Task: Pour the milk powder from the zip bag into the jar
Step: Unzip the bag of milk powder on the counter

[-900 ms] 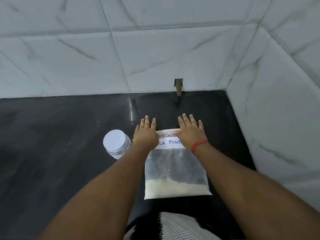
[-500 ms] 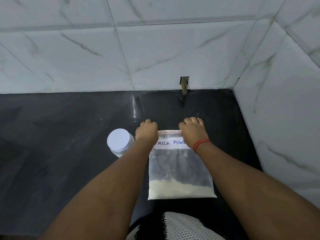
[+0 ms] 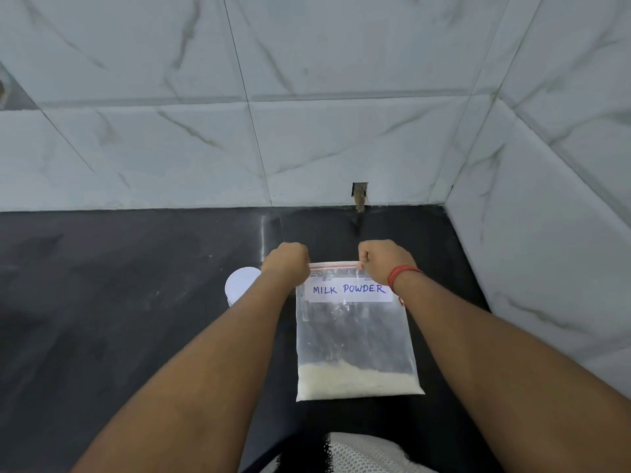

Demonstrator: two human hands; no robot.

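Observation:
A clear zip bag labelled MILK POWDER hangs upright over the black counter, with white powder settled at its bottom. Its red zip strip runs across the top. My left hand pinches the top left corner and my right hand, with a red thread at the wrist, pinches the top right corner. A jar with a white lid stands just left of the bag, partly hidden behind my left forearm.
White marble-patterned tiled walls close the counter at the back and on the right. A small notch with a brownish fitting sits at the foot of the back wall. The counter stretches away to the left.
My fingers went from flat on the bag's top to curled, pinching its top corners. The bag's top edge has come up and the full label now shows.

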